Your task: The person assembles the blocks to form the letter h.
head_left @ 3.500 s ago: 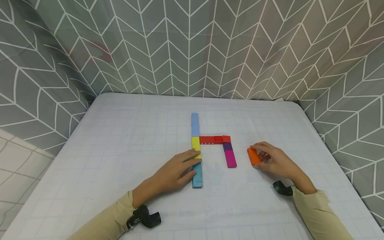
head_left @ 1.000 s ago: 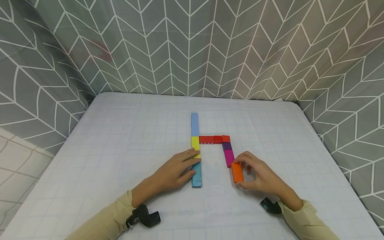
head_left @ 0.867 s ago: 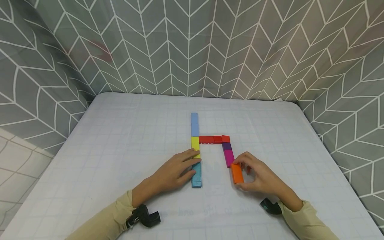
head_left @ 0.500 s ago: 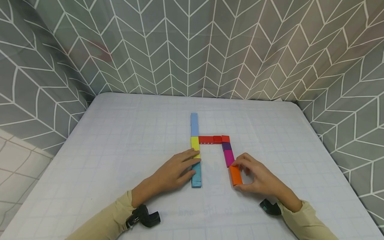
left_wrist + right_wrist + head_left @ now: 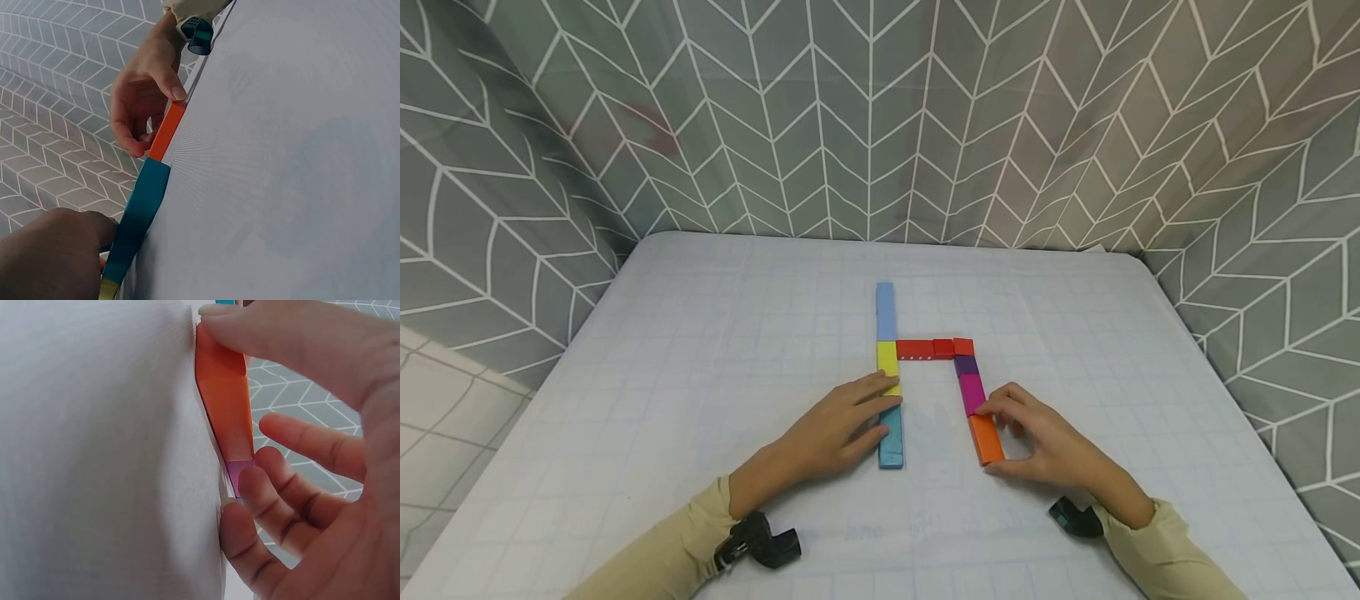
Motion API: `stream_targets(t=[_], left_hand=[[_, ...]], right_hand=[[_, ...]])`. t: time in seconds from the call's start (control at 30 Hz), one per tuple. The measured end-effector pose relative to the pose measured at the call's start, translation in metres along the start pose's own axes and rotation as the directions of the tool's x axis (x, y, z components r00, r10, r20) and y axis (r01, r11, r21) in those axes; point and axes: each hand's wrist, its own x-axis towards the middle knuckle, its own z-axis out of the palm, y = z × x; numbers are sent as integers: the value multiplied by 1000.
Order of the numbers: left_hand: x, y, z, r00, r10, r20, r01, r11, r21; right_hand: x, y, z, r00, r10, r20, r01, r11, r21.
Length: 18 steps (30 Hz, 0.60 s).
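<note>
Flat, brightly coloured blocks lie end to end on the white tabletop. My left hand (image 5: pixel 835 429) rests its fingertips on the yellow block (image 5: pixel 887 356) and the teal block (image 5: pixel 891 446), fingers loosely extended. My right hand (image 5: pixel 1048 437) pinches an orange block (image 5: pixel 987 440) lengthwise, thumb at its near end and a fingertip at its far end. That far end meets the magenta block (image 5: pixel 972 392). In the right wrist view the thumb presses the orange block's end (image 5: pixel 228 406), other fingers curling by the magenta block (image 5: pixel 239 472).
A light blue block (image 5: pixel 886 311) continues the left column away from me. Red blocks (image 5: pixel 917 349) run right from the yellow one to a purple block (image 5: pixel 966 365). A patterned grey curtain (image 5: pixel 880 125) stands behind the white table (image 5: pixel 737 292).
My right hand has carried the orange block left and towards me from the right side, then drawn it into line below the magenta block. My left hand has stayed put.
</note>
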Motion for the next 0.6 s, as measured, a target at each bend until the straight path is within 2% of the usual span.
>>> stream_targets(t=[0.6], left_hand=[[0, 0, 0, 1000, -1, -3, 1, 1000, -10]], right_hand=[[1, 2, 3, 998, -60, -29, 62, 996, 60]])
